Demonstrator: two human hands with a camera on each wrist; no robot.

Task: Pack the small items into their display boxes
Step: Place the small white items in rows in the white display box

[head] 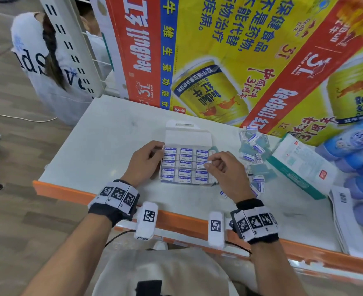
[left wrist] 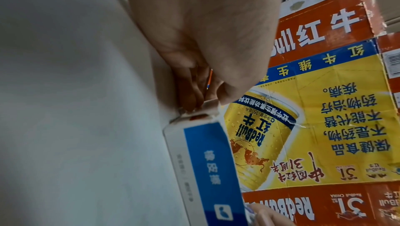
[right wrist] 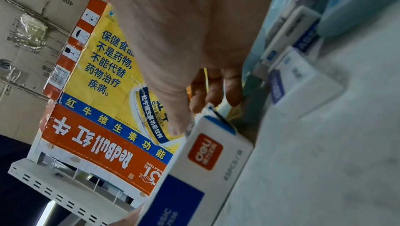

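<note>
Display box (head: 187, 166) sits open on the table (head: 103, 133), lid flap tipped back toward the Red Bull cartons (head: 229, 60). Inside: wrapped erasers in 3 columns, rows packed tight, blue-and-white sleeves facing up

Left hand (head: 144, 163) curls around the box's left wall, fingers hooked over the far-left corner, bracing it. Left wrist view confirms fingertips on the box corner

Right hand (head: 223, 167) is at the right column, thumb and forefinger closed narrow, pinching a single eraser (head: 204, 164) at the right edge of the box; it looks half seated, though the hand hides whether it is fully down

Loose erasers (head: 254, 146) lie heaped on the table just right of the box, several more strewn nearer the front edge. A green-and-white carton (head: 300, 165) lies beyond the heap

Step in hand, by my reading: filling the last gaps in the right column. Box looks nearly full

Next move calls for pressing this piece flush with its neighbours, left hand holding the wall so the thin card does not bow, then reaching right to the heap for another
</note>
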